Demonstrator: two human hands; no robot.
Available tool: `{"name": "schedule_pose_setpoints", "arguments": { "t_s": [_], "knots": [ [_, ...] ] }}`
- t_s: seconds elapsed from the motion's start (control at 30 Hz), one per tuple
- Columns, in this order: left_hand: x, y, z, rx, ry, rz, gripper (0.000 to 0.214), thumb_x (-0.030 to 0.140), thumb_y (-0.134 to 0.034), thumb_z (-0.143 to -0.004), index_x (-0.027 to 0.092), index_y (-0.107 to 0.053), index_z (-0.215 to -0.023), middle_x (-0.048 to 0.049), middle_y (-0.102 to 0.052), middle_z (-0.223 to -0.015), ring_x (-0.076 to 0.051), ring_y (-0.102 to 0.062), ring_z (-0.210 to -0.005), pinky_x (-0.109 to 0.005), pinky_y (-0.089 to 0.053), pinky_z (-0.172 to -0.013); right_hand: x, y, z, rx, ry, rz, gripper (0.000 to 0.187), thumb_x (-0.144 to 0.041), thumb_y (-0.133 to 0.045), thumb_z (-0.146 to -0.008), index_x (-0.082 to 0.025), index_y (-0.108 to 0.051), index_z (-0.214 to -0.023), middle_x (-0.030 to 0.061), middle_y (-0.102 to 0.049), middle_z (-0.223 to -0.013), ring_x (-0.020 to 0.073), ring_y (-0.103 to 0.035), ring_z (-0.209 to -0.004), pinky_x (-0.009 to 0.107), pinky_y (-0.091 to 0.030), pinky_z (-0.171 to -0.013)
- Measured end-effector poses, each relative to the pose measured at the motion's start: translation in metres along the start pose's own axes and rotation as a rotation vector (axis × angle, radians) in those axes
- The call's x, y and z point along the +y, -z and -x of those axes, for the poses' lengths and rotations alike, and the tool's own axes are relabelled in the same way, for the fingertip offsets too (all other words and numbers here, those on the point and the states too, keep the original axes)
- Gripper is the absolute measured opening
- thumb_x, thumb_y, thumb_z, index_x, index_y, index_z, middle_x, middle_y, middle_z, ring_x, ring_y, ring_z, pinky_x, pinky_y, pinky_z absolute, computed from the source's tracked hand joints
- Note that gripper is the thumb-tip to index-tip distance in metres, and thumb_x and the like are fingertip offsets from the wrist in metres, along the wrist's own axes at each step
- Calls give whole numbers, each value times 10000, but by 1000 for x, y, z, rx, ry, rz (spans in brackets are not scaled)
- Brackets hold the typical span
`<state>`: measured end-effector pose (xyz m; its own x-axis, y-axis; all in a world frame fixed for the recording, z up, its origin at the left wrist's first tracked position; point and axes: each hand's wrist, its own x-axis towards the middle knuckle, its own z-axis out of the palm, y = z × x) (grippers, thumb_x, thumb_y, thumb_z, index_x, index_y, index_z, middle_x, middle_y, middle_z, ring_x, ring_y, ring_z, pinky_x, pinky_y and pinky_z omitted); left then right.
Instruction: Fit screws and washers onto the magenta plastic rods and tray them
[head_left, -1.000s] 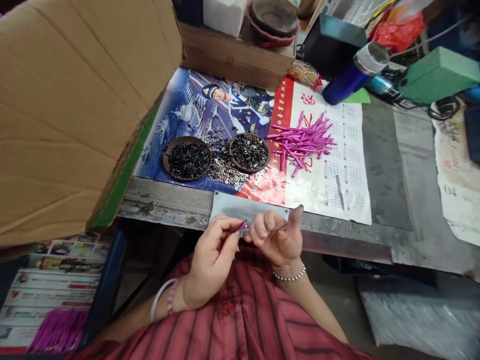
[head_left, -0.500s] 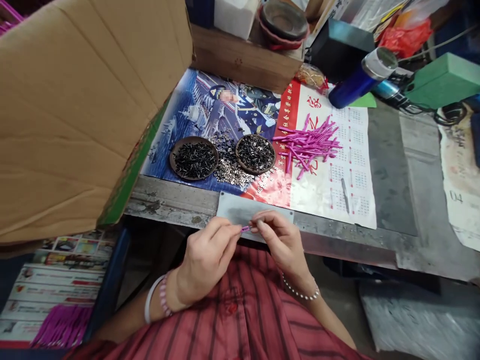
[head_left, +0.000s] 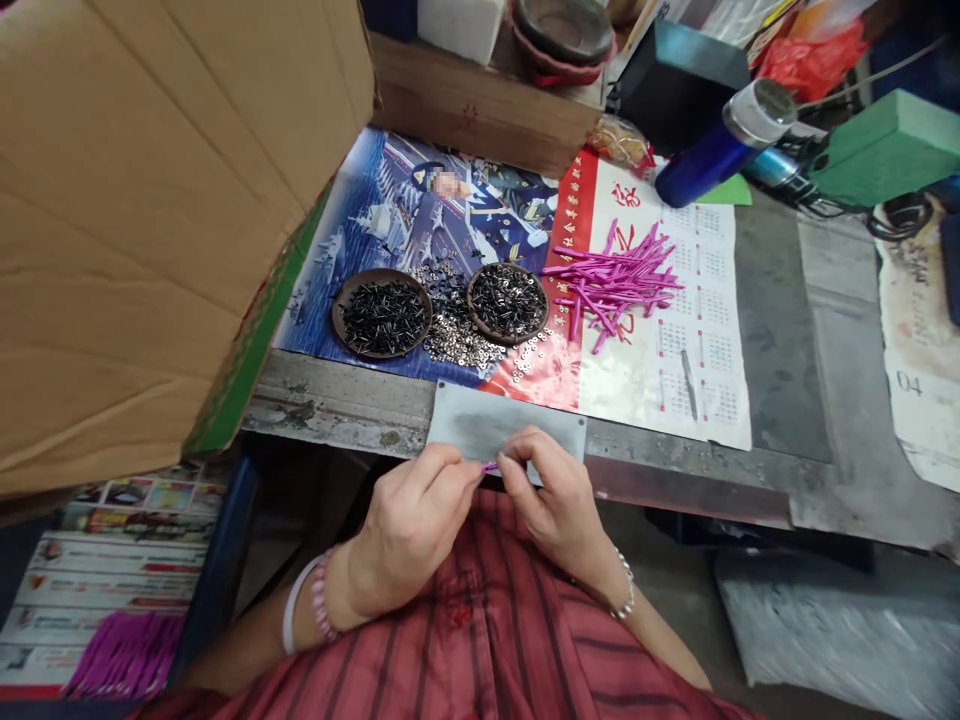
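Where the left hand (head_left: 409,525) and right hand (head_left: 553,500) meet, just before the grey plate (head_left: 450,420), one slim magenta piece (head_left: 490,467) sits between their fingertips. Grips: left, thumb and fingers pinched closed on one end; right, pinched closed towards the other, much hidden by fingers. Beyond, on the poster (head_left: 611,385): one brown dish (head_left: 340,318), black pins (head_left: 386,315); second dish (head_left: 508,341), small dark parts (head_left: 510,300); loose metal rings (head_left: 459,345), scattered around; one heap, magenta sticks (head_left: 619,285).
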<state>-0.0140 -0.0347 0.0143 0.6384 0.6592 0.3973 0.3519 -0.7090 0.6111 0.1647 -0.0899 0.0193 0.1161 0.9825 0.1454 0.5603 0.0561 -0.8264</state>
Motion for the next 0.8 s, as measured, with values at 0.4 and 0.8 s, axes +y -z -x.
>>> {"name": "schedule_pose_setpoints", "arguments": {
  "t_s": [0.4, 0.8],
  "knots": [
    [-6, -3, 4, 11, 116, 181, 107, 72, -588, -963, 148, -647, -1009, -50, -648, -878, -139, -663, -785, -224, -539, -734, 3, -11, -4, -34, -80, -44, 236, -213, -509, -987, -222, -466, -755, -23, -492, -711, 136, -474, -647, 261, -386, -617],
    [-14, 14, 15, -186, 1018, 1037, 233, 365, -677, -864, 153, -658, -957, 41, -578, -541, -87, -494, -463, -172, -383, -460, 13, -19, -5, -47, -396, -450, 388, -529, -535, -1005, -192, -659, -858, 8, -660, -720, 137, -603, -608, 244, -495, -600]
  ]
}}
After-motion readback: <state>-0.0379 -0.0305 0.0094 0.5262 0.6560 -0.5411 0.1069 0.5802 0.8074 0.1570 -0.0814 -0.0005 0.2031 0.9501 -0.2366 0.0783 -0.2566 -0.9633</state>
